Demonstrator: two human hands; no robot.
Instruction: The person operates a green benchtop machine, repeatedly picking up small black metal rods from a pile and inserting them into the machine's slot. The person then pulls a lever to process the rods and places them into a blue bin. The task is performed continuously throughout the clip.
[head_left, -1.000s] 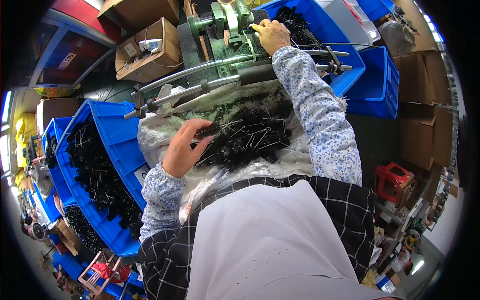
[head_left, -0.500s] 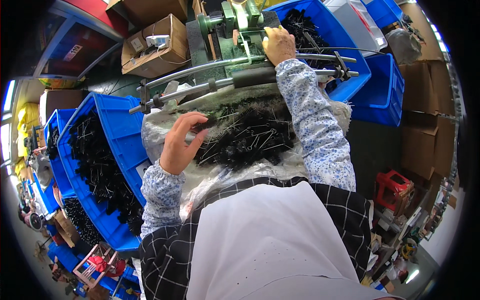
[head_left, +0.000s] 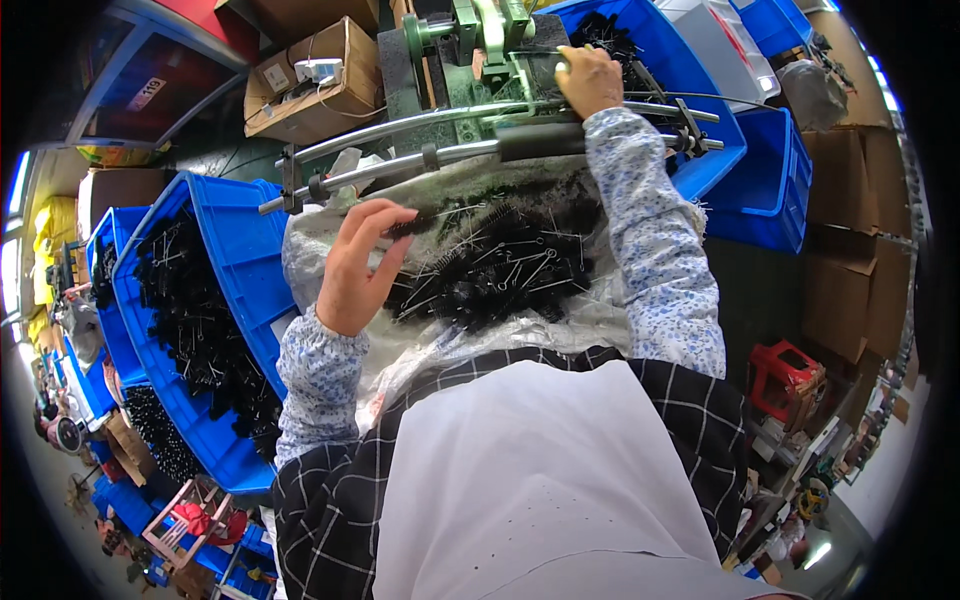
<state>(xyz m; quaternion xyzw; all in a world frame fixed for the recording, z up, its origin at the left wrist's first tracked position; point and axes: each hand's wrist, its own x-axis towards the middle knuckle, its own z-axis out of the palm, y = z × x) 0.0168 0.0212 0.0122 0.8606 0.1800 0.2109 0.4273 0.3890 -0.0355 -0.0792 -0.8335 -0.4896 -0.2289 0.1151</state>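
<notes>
Left hand [head_left: 350, 268] raised at left edge of brush pile [head_left: 490, 275], fingers arched, thumb below; black brush [head_left: 402, 229] at fingertips, can't tell if gripped. Pile sits on pale sack [head_left: 312, 248]. Right arm [head_left: 655, 220] stretched forward, right hand [head_left: 592, 80] back-up beside machine [head_left: 492, 42], fingers bent, grip unclear.

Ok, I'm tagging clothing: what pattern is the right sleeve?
Right sleeve: white with blue floral print, clearest in the head view.

Factory workshop with green bench machine [head_left: 490, 40], blue plastic bins [head_left: 238, 245], black brushes [head_left: 185, 300], cardboard boxes [head_left: 325, 112].
</notes>
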